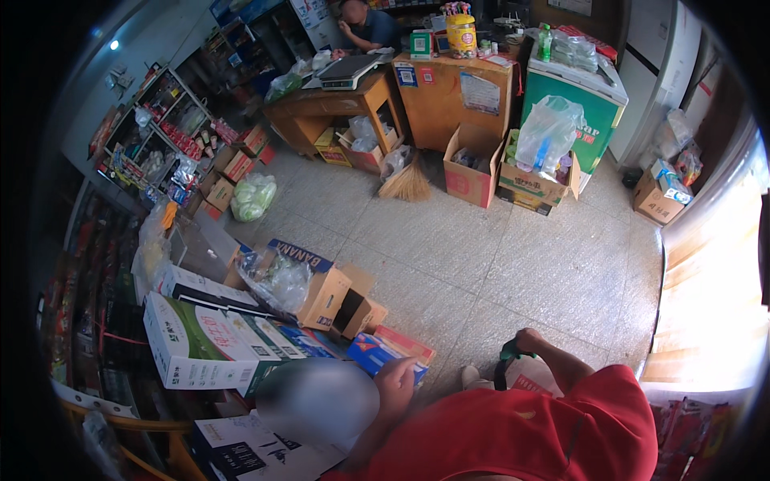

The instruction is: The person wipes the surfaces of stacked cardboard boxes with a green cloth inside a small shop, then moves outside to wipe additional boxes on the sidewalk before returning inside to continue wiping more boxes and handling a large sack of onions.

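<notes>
My right hand (pixel 528 341) is closed around a green and black handle (pixel 510 350) in front of my red shirt. A pale bag with red print (pixel 532 377) hangs just below that hand, partly hidden by my arm and shirt. My left hand (pixel 396 385) is raised with bent fingers beside a blue carton (pixel 385 356). A blurred patch covers the area left of it, so whether it holds anything is hidden. White and green milk cartons (pixel 216 343) lie stacked beyond the patch.
An open banana box (pixel 325 297) holds plastic-wrapped goods. Across the tiled floor (pixel 421 258) stand a straw broom (pixel 409 180), an open cardboard box (pixel 472 171) and a wooden counter (pixel 445 126). A person (pixel 373 30) sits behind a scale (pixel 348 71). Loaded shelves (pixel 165 126) line the left.
</notes>
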A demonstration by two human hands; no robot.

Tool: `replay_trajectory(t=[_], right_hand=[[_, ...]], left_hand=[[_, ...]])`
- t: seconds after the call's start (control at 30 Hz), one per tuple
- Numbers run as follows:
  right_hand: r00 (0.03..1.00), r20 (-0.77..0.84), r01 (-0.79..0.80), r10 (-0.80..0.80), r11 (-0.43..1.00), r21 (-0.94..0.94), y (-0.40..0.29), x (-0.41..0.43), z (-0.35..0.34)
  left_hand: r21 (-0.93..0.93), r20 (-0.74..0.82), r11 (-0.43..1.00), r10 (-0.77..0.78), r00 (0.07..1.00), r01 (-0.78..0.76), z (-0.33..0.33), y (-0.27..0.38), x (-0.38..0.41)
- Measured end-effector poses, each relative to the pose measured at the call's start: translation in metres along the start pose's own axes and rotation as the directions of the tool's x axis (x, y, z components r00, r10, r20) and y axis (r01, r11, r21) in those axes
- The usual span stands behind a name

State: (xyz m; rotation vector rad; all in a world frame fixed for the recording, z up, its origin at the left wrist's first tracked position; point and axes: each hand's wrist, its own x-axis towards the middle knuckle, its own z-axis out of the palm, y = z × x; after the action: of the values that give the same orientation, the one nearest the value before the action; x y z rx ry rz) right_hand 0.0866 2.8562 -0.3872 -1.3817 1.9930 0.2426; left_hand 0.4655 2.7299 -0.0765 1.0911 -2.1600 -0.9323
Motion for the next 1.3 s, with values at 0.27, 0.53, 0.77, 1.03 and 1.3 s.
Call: replay_trajectory(t=[0.27, 0.53, 0.77, 1.03, 1.3], right_hand=[[0.92, -0.039, -0.329, 0.391, 0.821, 0.467, 0.104, -0.027, 0.01], [0.862, -0.038, -0.366, 0.505, 0.673, 0.643, 0.076, -0.064, -0.102], [0.802, 0.068, -0.403, 0.594, 0.453, 0.796, 0.08, -0.069, -0.214], [0.723, -0.013, -0.362, 0.69, 0.396, 0.844, 0.211, 0.021, -0.133], [0.565, 0.077, -0.431, 0.822, 0.213, 0.877, 0.245, -0.035, -0.13]], left_hand=[[-0.041, 0.192, 0.971, 0.24, 0.952, -0.236, 0.062, 0.035, 0.084], [-0.172, 0.305, 0.915, 0.402, 0.863, -0.365, 0.138, 0.04, 0.18], [-0.216, 0.315, 0.886, 0.462, 0.829, -0.411, 0.176, 0.056, 0.286], [-0.254, 0.384, 0.853, 0.522, 0.762, -0.456, 0.237, 0.093, 0.395], [-0.337, 0.58, 0.745, 0.646, 0.496, -0.576, 0.352, 0.164, 0.45]])
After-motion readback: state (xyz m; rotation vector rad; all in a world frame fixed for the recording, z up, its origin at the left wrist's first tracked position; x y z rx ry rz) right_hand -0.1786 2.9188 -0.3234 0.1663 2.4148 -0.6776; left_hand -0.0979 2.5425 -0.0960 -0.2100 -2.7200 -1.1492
